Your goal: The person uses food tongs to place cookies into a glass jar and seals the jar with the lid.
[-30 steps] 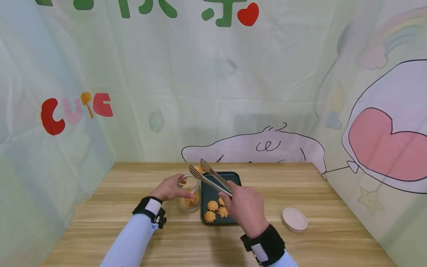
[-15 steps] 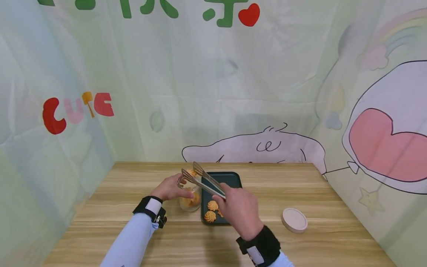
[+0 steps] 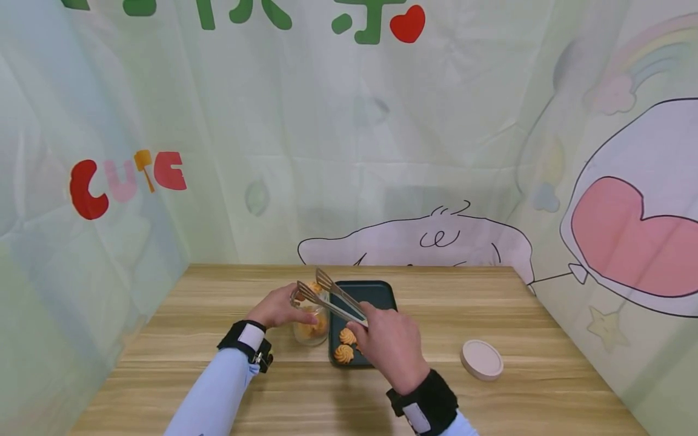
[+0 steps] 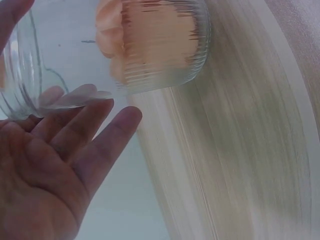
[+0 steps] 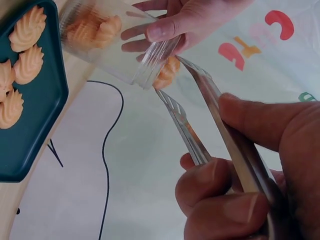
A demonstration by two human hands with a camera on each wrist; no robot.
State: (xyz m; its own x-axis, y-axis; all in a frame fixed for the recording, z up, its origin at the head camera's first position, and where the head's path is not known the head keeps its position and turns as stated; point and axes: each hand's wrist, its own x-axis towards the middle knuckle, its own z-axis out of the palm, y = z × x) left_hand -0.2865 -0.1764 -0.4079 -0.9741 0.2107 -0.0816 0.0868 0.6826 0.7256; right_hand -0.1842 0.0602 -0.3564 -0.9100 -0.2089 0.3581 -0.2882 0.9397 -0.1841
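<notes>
Well, jar (glass), in left hand — tongs near

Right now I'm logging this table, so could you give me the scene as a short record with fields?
Left hand: holds the jar
Right hand: holds the tongs
Upper cookie: at the jar's mouth, between the tongs' tips; whether pinched is unclear
Jar: no lid on, cookies inside
Tray: right of the jar, four cookies visible in the right wrist view
Lid: on the table, right of the tray
</notes>
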